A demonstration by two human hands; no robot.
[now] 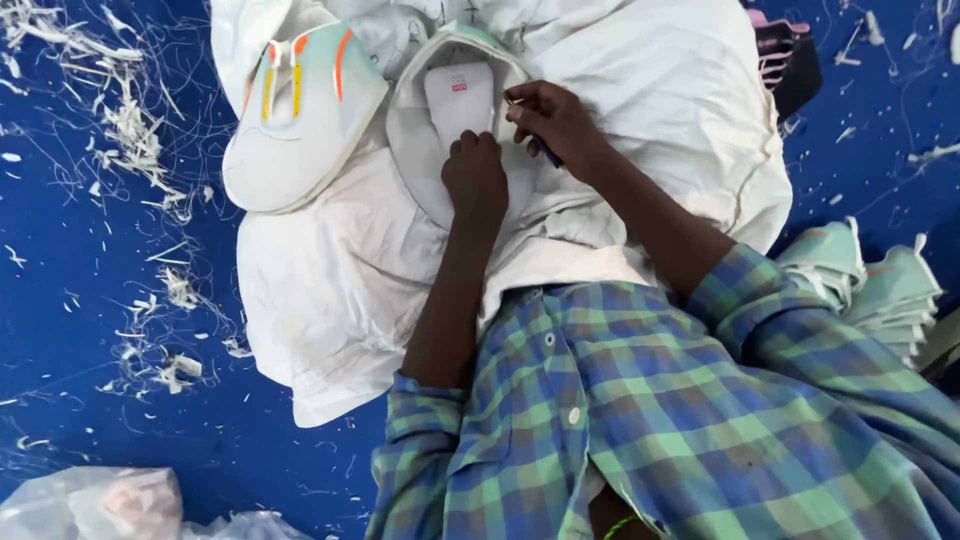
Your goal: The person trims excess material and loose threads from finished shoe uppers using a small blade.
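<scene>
The left hand (474,178) presses, fingers curled, on a white fabric shoe upper (455,120) lying on a crumpled white cloth (340,290); a small red rectangular label (459,87) sits near its top. The right hand (552,120) pinches its edge, gripping a dark tool. A clear plastic bag (100,505) lies at the lower left.

— What sort of place is this?
— A shoe-making workshop, by the look: white offcut scraps (130,130) litter the blue floor (60,330).
— Anything else?
— Unfinished shoe uppers (300,115) on a white cloth (340,280), and more stacked pieces (880,290) alongside.
</scene>
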